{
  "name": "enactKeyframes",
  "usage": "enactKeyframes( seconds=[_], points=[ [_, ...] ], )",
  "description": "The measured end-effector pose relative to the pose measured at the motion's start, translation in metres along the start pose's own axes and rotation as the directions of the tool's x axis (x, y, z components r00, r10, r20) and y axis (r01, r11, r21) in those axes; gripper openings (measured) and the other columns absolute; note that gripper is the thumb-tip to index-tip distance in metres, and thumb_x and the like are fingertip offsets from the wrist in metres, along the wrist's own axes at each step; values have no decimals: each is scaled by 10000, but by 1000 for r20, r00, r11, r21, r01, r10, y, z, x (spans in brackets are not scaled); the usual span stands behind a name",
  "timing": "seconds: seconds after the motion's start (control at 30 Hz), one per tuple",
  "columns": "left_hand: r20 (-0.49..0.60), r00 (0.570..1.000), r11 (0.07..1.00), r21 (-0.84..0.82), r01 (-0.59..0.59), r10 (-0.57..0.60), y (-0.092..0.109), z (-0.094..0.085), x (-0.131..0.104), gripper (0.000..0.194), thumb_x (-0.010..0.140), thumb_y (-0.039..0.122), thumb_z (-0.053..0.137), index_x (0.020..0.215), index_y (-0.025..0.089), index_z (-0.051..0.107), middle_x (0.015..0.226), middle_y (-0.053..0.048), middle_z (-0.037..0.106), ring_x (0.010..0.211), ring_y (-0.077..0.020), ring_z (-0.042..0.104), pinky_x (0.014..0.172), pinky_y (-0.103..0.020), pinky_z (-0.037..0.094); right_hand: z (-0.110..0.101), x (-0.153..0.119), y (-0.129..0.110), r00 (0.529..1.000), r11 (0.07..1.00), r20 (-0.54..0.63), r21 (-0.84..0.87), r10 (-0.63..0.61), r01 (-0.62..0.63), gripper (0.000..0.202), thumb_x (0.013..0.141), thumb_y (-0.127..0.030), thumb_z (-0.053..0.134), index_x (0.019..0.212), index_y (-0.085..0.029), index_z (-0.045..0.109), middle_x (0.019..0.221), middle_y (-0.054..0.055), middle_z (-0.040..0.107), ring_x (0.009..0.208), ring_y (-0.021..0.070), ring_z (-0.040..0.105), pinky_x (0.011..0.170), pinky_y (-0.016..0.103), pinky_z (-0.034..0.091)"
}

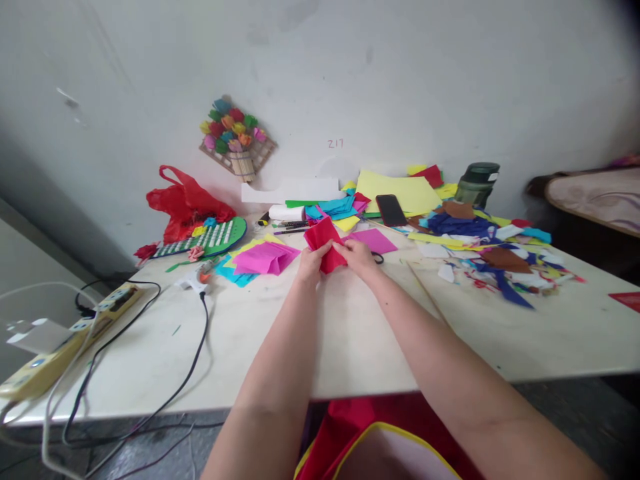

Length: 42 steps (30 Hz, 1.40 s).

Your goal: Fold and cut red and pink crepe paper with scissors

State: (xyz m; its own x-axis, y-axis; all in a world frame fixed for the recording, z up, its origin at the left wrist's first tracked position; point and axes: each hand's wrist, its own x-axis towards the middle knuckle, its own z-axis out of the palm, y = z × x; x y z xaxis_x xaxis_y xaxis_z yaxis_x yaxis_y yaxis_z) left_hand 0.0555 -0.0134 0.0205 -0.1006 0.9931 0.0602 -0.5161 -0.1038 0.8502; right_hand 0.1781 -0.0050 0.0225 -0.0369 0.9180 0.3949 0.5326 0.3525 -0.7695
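A piece of red crepe paper [326, 241] is held up over the middle of the table between both hands. My left hand [312, 262] pinches its left side, and my right hand [359, 257] pinches the right side, with the thumbs close together. Left of the hands lie sheets of pink paper [270, 257] over yellow and blue ones. Another pink sheet [373, 239] rests behind my right hand, where a black loop [378, 258], perhaps a scissors handle, pokes out.
A glue gun [195, 280] with a black cord lies left, near a power strip [75, 340]. Paper scraps [500, 250] heap at right beside a green bottle [477, 183]. A phone [391, 210] and a thin stick [427, 293] also lie there. A red plastic bag [185, 200] stands back left.
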Motion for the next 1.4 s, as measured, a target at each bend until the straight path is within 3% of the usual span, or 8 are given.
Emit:
enactKeyframes(
  seconds=[0.23,0.43,0.63,0.73,1.07,1.23,1.4],
  points=[
    [-87,995,997,-59,-48,43,1,-9,7,385,554,284,757,868,115,613,815,-94,675,750,-211,643,736,-338,514,-5,3,2,980,997,-199,-76,10,-26,308,726,-410,497,515,-205,406,496,-15,452,527,136,415,519,245,299],
    [-77,995,998,-4,-58,58,3,-20,14,381,554,347,748,830,125,607,697,-44,650,564,-126,598,524,-226,470,-8,5,6,967,996,-236,11,93,-93,333,722,-434,476,505,-210,359,463,-28,404,522,132,404,516,235,306],
    [-81,979,981,71,-181,187,11,-17,7,706,546,253,734,1199,226,467,629,33,613,504,-79,541,522,-193,409,-7,6,11,958,990,-260,102,120,-96,362,708,-432,496,487,-212,310,435,-47,330,464,110,354,479,230,298],
    [-52,968,966,96,-240,245,12,-16,6,775,542,209,714,1259,225,422,607,36,602,542,-91,553,553,-199,405,-5,8,14,961,991,-255,109,103,-77,369,711,-433,502,485,-210,314,424,-51,326,455,109,368,474,228,301],
    [-90,964,962,134,-239,252,8,-16,10,633,563,153,636,1181,203,506,537,54,528,500,-70,486,528,-178,355,1,10,21,969,988,-207,105,137,-117,352,713,-497,479,526,-215,381,421,-44,382,474,137,461,467,234,344],
    [-85,962,958,147,-246,260,10,-13,6,665,585,106,565,1230,240,474,468,82,432,429,-51,387,473,-167,298,0,10,19,969,988,-202,92,143,-127,346,711,-506,462,534,-218,387,422,-38,389,475,144,465,466,239,341],
    [-109,966,962,172,-214,234,10,-12,7,584,591,93,523,1166,197,543,437,87,354,394,-46,310,447,-175,267,1,11,21,967,989,-216,94,132,-114,349,712,-510,462,537,-217,386,426,-37,391,483,145,469,467,237,339]
  ],
)
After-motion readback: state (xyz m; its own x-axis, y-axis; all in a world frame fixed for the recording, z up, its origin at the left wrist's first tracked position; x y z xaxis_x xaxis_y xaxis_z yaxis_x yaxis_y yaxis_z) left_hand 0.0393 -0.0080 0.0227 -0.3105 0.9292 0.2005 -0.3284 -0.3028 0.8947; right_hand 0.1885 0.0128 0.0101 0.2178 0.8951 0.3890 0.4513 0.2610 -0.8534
